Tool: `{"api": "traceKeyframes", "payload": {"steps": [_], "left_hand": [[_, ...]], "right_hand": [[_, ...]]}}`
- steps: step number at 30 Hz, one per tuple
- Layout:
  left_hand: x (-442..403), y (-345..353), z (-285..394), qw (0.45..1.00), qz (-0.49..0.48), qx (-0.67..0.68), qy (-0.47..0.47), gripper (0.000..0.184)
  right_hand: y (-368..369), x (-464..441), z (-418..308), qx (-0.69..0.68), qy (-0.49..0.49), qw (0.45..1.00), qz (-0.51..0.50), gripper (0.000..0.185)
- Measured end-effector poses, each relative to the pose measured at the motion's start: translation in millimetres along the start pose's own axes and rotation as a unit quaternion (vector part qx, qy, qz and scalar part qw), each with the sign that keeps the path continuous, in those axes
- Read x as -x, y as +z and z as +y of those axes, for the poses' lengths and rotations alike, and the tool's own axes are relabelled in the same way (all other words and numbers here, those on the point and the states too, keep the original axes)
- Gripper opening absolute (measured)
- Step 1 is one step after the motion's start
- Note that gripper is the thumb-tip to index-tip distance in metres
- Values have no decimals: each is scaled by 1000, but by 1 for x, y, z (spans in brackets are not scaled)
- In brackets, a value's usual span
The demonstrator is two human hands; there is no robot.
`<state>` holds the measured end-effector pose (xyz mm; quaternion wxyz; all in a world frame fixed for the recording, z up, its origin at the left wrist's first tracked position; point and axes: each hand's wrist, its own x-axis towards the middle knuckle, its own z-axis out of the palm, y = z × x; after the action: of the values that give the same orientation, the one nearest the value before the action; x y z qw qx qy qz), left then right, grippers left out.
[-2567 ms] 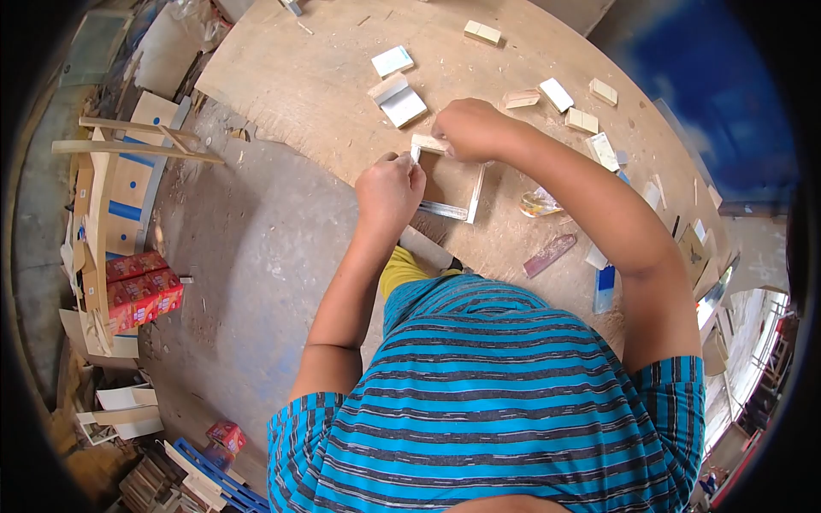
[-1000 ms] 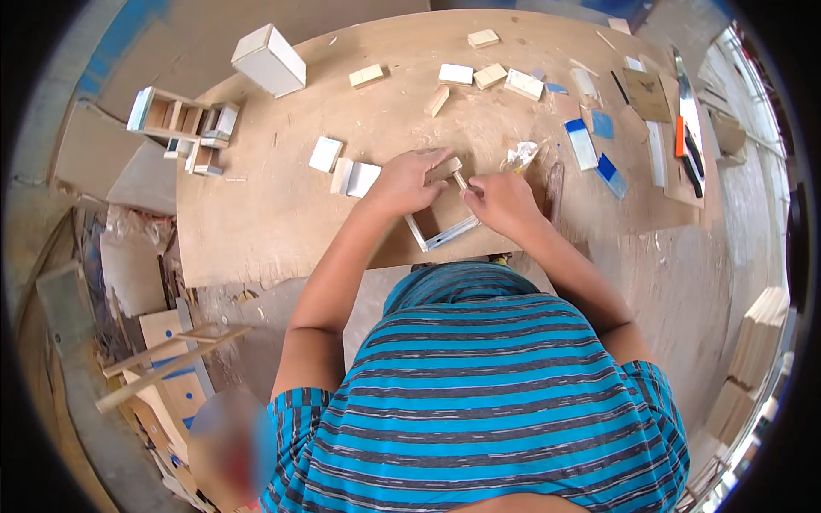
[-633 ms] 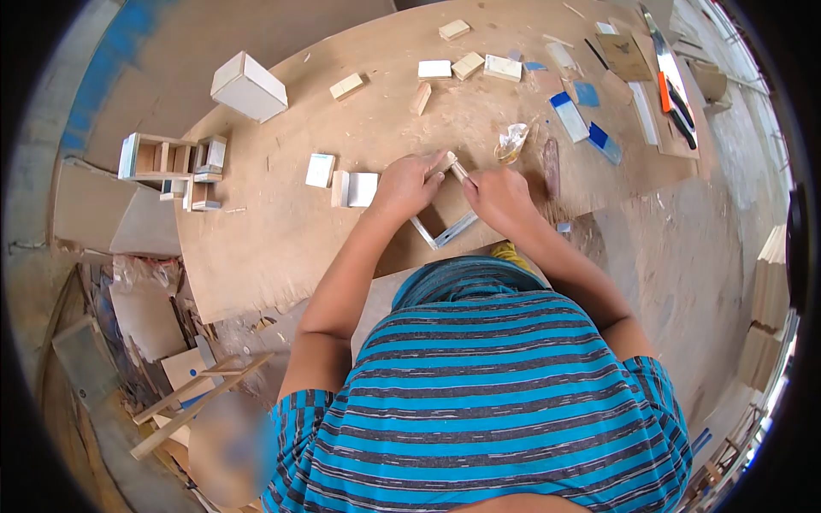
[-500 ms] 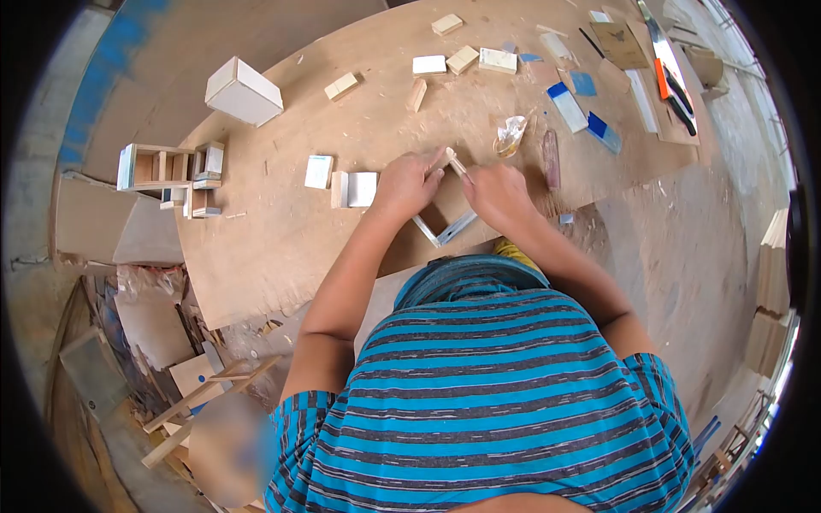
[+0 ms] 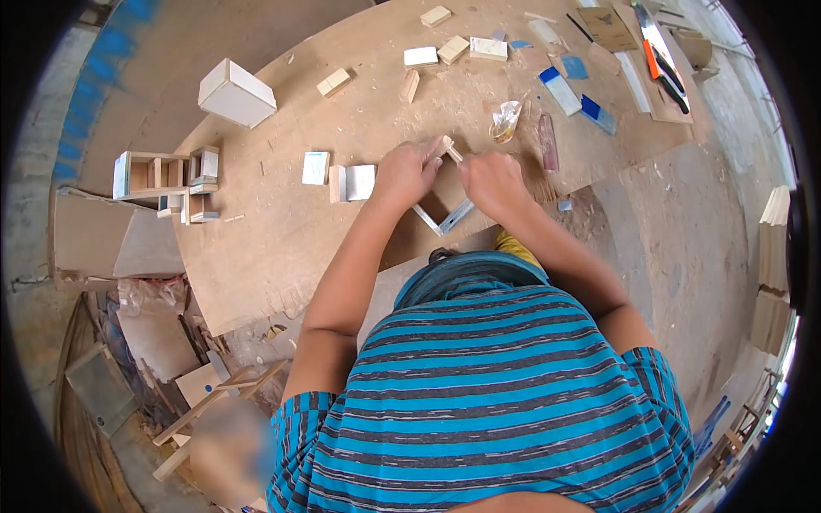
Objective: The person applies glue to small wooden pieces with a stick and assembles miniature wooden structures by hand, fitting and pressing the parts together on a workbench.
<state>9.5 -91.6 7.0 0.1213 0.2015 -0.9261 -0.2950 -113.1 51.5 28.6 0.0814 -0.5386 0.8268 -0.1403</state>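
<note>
While both hands point(image 5: 407, 177) point(image 5: 494, 184) clench the frame point(image 5: 459, 216) | white block point(image 5: 361, 182) sits left | plastic point(image 5: 505, 121) lies beyond

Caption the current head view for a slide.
Left hand and right hand hold a frame near its far corner, above a worktable dotted with small blocks.

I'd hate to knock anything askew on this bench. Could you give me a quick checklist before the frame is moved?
1. Left hand gripping the wooden frame: ok, near its far corner.
2. Right hand gripping it: ok, on its right side.
3. Near corner's strips meeting: ok.
4. Joints firm: cannot tell from this view.
5. Left side uncluttered: not ok, a white block lies right beside the left hand.
6. Saw away from both hands: ok, at the bench's right end.
</note>
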Motion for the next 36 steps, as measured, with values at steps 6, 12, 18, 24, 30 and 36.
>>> {"api": "traceKeyframes", "payload": {"steps": [6,12,18,24,30,36], "left_hand": [[1,-3,5,1000,-11,0,-26,43],[1,-7,4,999,-27,21,-21,50],[20,-17,12,996,9,83,-19,67],[65,-35,25,996,25,89,-2,111],[95,-11,20,998,43,44,1,139],[101,15,10,992,117,53,20,142]], "right_hand": [[5,1,4,-10,4,1000,18,29],[3,-1,7,-19,17,1000,12,33],[-24,2,19,-122,46,991,13,32],[-17,23,48,-301,-1,954,-2,33],[-1,33,58,-332,-37,942,-24,53],[-6,35,51,-316,-3,946,-64,51]]}}
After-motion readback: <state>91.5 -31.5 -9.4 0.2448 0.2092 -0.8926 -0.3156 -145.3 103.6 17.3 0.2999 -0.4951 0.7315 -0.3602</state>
